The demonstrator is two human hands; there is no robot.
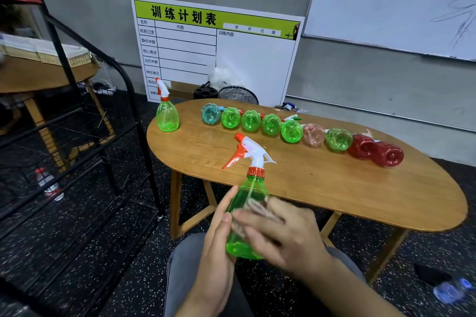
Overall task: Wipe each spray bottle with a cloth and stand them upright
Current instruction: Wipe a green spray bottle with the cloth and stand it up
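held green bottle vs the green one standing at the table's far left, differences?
The held green bottle is off the table, gripped by the left hand while the right hand rubs a cloth on it. The standing green bottle rests upright, untouched, on the table. Both have orange-and-white triggers.

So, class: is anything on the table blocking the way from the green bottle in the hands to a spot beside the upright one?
Nothing visible does. The held green plastic spray bottle is near the table's front edge, and bare oval wooden table lies between it and the upright green spray bottle. The row of lying bottles sits further right.
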